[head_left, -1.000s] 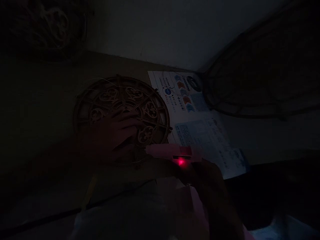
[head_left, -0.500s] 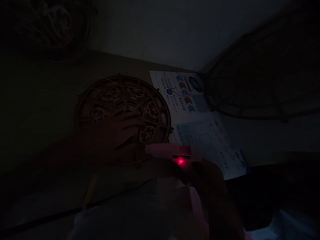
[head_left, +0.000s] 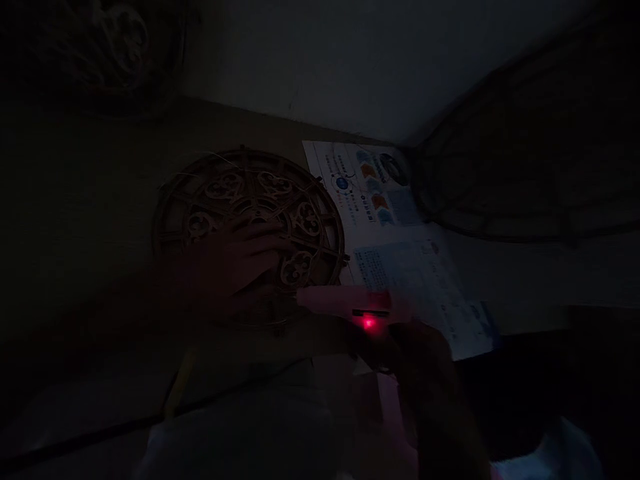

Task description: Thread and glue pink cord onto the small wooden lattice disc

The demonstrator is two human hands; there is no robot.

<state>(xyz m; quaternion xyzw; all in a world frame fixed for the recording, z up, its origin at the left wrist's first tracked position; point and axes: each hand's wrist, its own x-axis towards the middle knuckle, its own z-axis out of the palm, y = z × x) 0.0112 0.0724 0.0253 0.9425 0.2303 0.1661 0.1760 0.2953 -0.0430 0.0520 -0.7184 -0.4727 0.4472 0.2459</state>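
In dim light, a round brown openwork frame (head_left: pixel 327 220) with curled ornaments lies on the table. My left hand (head_left: pixel 245 257) rests on its lower left part, fingers stretched out and slightly apart. My right hand (head_left: pixel 420 347) is wrapped round a pink glue gun (head_left: pixel 335 300) with a glowing red light on its side. The gun's nozzle points left, at the lower edge of the round frame and close to my left fingers. Whether the nozzle touches the frame is too dark to tell.
A printed sheet (head_left: pixel 400 247) lies partly under the frame's right side. A large dark round frame (head_left: pixel 500 227) leans at the right by the pale wall (head_left: pixel 300 60). More ornamented openwork (head_left: pixel 125 40) stands at the upper left. A yellow strip (head_left: pixel 180 383) and dark cord (head_left: pixel 240 387) are at the front.
The whole view has shifted slightly, so the frame, sheet and glue gun appear a little further right. My hands keep nearly the same pose.
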